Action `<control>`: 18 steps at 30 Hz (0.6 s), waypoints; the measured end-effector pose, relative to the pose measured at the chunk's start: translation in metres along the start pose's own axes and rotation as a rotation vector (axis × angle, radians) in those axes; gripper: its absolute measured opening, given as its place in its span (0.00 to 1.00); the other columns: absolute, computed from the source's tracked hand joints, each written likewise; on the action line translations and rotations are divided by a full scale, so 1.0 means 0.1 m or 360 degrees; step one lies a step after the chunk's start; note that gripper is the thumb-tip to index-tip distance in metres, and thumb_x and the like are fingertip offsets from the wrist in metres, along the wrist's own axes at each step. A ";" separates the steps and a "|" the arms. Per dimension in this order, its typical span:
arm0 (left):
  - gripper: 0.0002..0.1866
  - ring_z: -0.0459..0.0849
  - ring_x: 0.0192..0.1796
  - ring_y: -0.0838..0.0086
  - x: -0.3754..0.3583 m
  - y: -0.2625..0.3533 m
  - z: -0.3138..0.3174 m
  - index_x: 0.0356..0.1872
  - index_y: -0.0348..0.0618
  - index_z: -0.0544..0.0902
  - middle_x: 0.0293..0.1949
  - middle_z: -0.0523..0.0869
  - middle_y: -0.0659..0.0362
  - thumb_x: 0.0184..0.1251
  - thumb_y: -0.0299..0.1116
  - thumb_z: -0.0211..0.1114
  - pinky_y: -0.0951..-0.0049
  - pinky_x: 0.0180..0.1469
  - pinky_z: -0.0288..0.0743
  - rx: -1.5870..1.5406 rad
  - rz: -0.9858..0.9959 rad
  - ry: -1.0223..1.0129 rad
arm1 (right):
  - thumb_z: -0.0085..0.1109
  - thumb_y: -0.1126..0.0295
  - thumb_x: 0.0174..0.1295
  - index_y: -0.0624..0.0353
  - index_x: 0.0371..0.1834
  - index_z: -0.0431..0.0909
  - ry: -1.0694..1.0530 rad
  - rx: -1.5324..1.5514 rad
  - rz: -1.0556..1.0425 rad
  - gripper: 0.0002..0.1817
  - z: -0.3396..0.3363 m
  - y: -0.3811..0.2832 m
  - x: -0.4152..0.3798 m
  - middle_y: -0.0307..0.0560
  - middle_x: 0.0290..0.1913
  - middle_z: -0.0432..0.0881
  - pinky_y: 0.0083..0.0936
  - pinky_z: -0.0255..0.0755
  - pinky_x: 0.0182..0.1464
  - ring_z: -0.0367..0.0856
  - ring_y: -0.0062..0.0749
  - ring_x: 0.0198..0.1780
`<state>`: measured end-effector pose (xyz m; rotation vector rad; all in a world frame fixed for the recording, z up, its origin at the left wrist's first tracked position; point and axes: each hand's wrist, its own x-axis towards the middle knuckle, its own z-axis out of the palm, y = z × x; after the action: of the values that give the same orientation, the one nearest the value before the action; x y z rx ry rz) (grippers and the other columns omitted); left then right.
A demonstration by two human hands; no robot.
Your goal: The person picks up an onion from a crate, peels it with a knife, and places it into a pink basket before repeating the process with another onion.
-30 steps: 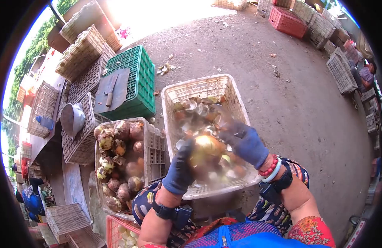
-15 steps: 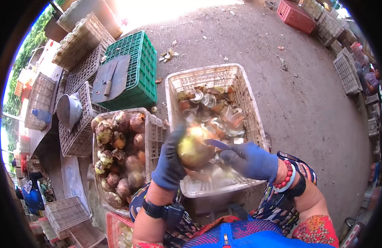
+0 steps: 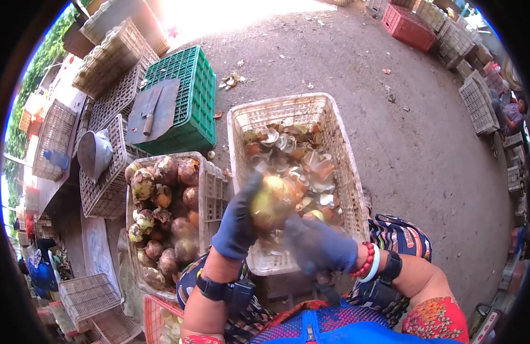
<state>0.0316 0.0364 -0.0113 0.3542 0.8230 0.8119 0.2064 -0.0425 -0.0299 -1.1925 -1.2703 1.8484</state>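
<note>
My left hand (image 3: 237, 221), in a dark blue glove, is closed around a large round onion (image 3: 272, 200) with yellow-green flesh and patches of brown skin. My right hand (image 3: 322, 243), also gloved, is curled just right of the onion and smeared by motion. The knife it grips shows its blade in the earlier frame; now the blade is hidden or lost in the blur. Below both hands stands a pale plastic crate (image 3: 236, 129) holding brown-and-white peelings (image 3: 302, 163). Left of it, another crate (image 3: 210, 186) holds several brown-skinned onions (image 3: 167, 215).
A green crate (image 3: 202, 97) stands ahead left, with a dark sheet and a cleaver (image 3: 150, 120) on top. A metal bowl (image 3: 96, 155) rests on stacked crates. Near my left knee is a pink basket (image 3: 153, 321) with pale pieces. A person (image 3: 513, 114) sits far right.
My right hand has moved left and downward, closer to my body, and the knife blade no longer shows. My left hand still holds the onion in nearly the same place.
</note>
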 end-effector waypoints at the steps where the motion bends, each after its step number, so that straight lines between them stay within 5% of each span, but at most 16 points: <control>1: 0.20 0.87 0.47 0.70 0.02 -0.03 0.03 0.53 0.41 0.79 0.47 0.84 0.56 0.75 0.48 0.61 0.67 0.47 0.87 -0.0009 0.0106 0.0009 | 0.52 0.50 0.76 0.57 0.40 0.78 0.0073 0.0003 -0.0059 0.20 0.04 -0.07 0.02 0.37 0.20 0.73 0.24 0.68 0.20 0.73 0.24 0.18; 3: 0.24 0.86 0.51 0.67 0.05 -0.13 -0.01 0.58 0.39 0.78 0.50 0.85 0.53 0.74 0.48 0.60 0.65 0.57 0.82 0.0015 0.0362 0.0009 | 0.53 0.52 0.75 0.58 0.43 0.79 0.0286 0.0029 0.0328 0.18 0.06 -0.35 -0.03 0.43 0.22 0.79 0.28 0.73 0.24 0.79 0.33 0.21; 5: 0.23 0.86 0.51 0.67 0.07 -0.14 -0.05 0.58 0.39 0.78 0.50 0.85 0.53 0.75 0.47 0.60 0.64 0.57 0.82 -0.0133 0.0320 -0.0070 | 0.54 0.56 0.74 0.58 0.46 0.80 0.0429 -0.0203 -0.0309 0.16 0.03 0.22 0.21 0.50 0.26 0.83 0.34 0.76 0.29 0.83 0.43 0.27; 7: 0.23 0.86 0.51 0.67 0.06 -0.11 -0.05 0.58 0.39 0.78 0.50 0.85 0.53 0.75 0.47 0.60 0.64 0.57 0.82 -0.0189 0.0331 -0.0100 | 0.55 0.59 0.73 0.59 0.49 0.80 0.0522 -0.0519 -0.0549 0.15 0.07 0.06 0.26 0.56 0.31 0.85 0.38 0.78 0.33 0.85 0.52 0.32; 9: 0.23 0.86 0.50 0.66 0.04 -0.11 -0.06 0.57 0.40 0.78 0.49 0.85 0.53 0.75 0.48 0.59 0.64 0.57 0.82 -0.0163 0.0385 -0.0062 | 0.56 0.62 0.71 0.59 0.51 0.80 0.0562 -0.0917 -0.0368 0.14 0.09 -0.20 0.12 0.60 0.34 0.86 0.43 0.79 0.36 0.85 0.57 0.35; 15: 0.23 0.86 0.52 0.65 0.15 -0.20 -0.30 0.58 0.39 0.78 0.51 0.85 0.52 0.75 0.48 0.59 0.63 0.57 0.82 -0.0212 0.0330 0.0045 | 0.61 0.68 0.63 0.57 0.41 0.81 0.0657 -0.1569 -0.0382 0.07 0.05 -0.09 0.22 0.56 0.32 0.84 0.43 0.78 0.36 0.85 0.54 0.34; 18: 0.24 0.86 0.53 0.65 0.05 -0.14 -0.23 0.59 0.39 0.78 0.53 0.85 0.52 0.75 0.48 0.59 0.63 0.57 0.82 -0.0094 0.0467 0.0098 | 0.63 0.67 0.61 0.53 0.45 0.80 0.0627 -0.1669 -0.0739 0.10 -0.08 -0.04 0.30 0.53 0.30 0.84 0.42 0.77 0.31 0.85 0.50 0.31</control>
<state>0.0229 0.0307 -0.0368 0.4047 0.8127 1.1229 0.2012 -0.0130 -0.0373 -1.4576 -2.1047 0.5094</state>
